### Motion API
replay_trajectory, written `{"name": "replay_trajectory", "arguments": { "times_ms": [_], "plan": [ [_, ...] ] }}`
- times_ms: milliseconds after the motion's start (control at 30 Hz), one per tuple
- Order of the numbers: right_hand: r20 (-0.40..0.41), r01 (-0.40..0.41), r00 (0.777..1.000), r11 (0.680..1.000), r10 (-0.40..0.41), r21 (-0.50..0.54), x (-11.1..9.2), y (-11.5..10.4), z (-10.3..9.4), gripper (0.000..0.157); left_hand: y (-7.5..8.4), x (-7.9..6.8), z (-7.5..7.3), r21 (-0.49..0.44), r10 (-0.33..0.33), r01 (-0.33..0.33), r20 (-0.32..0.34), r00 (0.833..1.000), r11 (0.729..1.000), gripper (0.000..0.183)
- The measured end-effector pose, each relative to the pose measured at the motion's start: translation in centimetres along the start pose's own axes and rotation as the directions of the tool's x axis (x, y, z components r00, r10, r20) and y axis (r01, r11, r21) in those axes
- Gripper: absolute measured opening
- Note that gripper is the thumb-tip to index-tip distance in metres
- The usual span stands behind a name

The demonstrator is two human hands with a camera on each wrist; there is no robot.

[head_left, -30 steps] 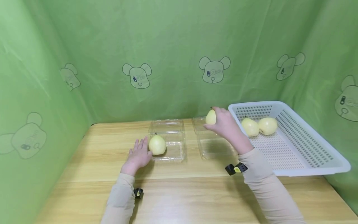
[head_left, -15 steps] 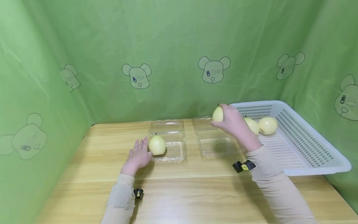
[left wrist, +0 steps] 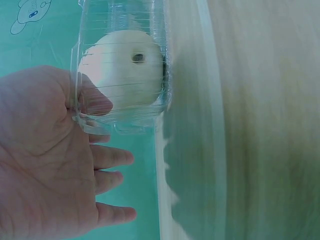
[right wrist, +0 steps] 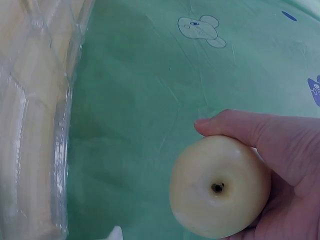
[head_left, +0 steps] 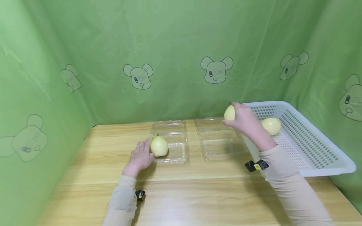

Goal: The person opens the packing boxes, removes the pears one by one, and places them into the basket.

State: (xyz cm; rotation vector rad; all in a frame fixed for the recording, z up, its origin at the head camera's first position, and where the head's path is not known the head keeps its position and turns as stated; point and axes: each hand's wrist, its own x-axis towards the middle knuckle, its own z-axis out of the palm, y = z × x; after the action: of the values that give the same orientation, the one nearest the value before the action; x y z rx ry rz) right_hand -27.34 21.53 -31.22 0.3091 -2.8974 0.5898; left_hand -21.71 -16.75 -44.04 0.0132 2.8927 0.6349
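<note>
In the head view, my right hand (head_left: 246, 121) grips a pale yellow pear (head_left: 229, 113) above the table, close to the left edge of the basket. The right wrist view shows that pear's (right wrist: 217, 187) dark blossom end. My left hand (head_left: 139, 159) has its fingers stretched out beside the left clear plastic container (head_left: 178, 151). Inside this container, on its left side, sits another pear (head_left: 159, 146) with its stem up. In the left wrist view the thumb (left wrist: 94, 99) lies at the container's wall, overlapping it, near the pear's underside.
A second clear container (head_left: 216, 147), lid folded back, lies to the right of the first. On the right stands a white perforated basket (head_left: 319, 135) holding a visible pear (head_left: 272, 126); my right arm covers part of it. A green curtain (head_left: 175, 37) surrounds the table.
My right hand has moved right with its pear, from over the right container toward the basket, now hiding one pear there. The left hand has stayed in place.
</note>
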Motion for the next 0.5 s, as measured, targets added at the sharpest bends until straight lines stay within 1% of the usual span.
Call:
{"name": "replay_trajectory", "arguments": {
  "times_ms": [233,500],
  "plan": [
    [0.001,-0.021,1.000,0.999,0.022,-0.038,0.1,1.1,-1.2,0.091,0.1,0.0,-0.3,-0.004,0.001,-0.001,0.002,1.000,1.000,0.072],
    [0.011,-0.043,0.999,0.998,0.044,-0.053,0.0,2.2,-1.9,0.092,0.1,0.0,-0.4,-0.003,0.003,-0.003,0.005,1.000,1.000,0.072]
  ]
}}
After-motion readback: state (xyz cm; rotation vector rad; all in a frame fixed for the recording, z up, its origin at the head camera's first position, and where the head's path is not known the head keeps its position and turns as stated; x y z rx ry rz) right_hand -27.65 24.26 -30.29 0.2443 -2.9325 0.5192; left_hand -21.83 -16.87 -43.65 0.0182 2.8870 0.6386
